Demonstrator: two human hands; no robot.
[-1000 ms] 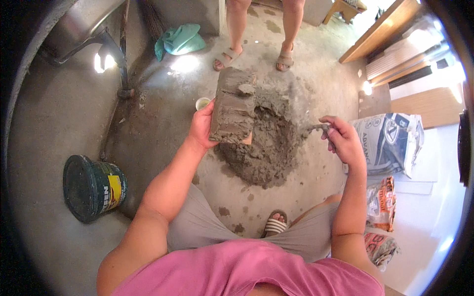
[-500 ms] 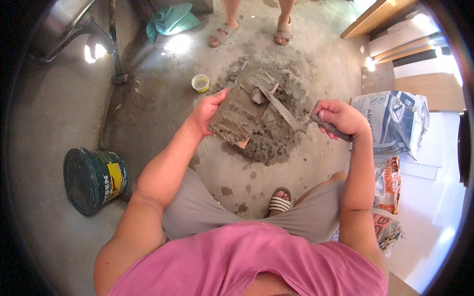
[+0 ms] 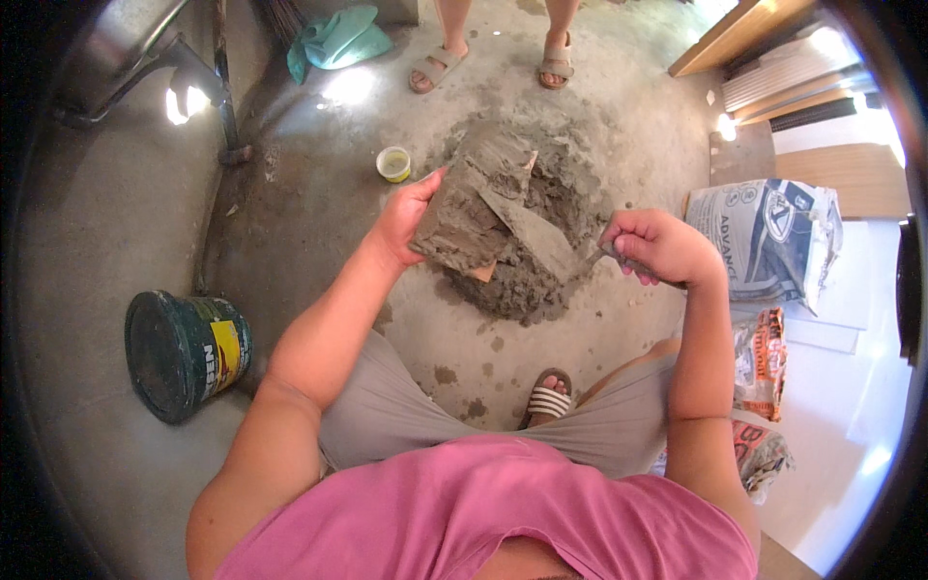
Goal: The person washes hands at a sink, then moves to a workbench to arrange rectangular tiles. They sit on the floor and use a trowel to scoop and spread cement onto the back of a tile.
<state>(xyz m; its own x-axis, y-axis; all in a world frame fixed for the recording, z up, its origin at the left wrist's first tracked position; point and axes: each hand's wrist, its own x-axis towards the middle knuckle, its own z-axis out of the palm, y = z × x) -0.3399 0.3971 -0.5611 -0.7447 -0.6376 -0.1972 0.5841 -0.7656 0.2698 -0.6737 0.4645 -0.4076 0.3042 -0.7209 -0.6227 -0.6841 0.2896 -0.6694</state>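
Note:
My left hand (image 3: pixel 404 222) grips the left edge of a flat tile (image 3: pixel 484 274); a bare tan corner shows at its lower right. Grey mortar (image 3: pixel 469 208) coats its upper face in uneven ridges. My right hand (image 3: pixel 667 247) is closed round the handle of a pointed trowel (image 3: pixel 541 235), whose mortar-smeared blade reaches left onto the coated tile. Beneath the tile, a heap of wet mortar (image 3: pixel 570 159) lies on the concrete floor, partly hidden by tile and blade.
A small white-and-yellow tub (image 3: pixel 393 165) stands left of the heap. A dark green bucket (image 3: pixel 184 354) is at the left. Cement bags (image 3: pixel 764 242) line the right side. Across the heap stand another person's sandalled feet (image 3: pixel 440 70). A green plastic bag (image 3: pixel 338 39) lies behind.
The trowel blade has turned flatter and moved slightly down over the tile, with my right hand a little lower. The mortar on the tile is spread differently, and the lump near its right side is gone.

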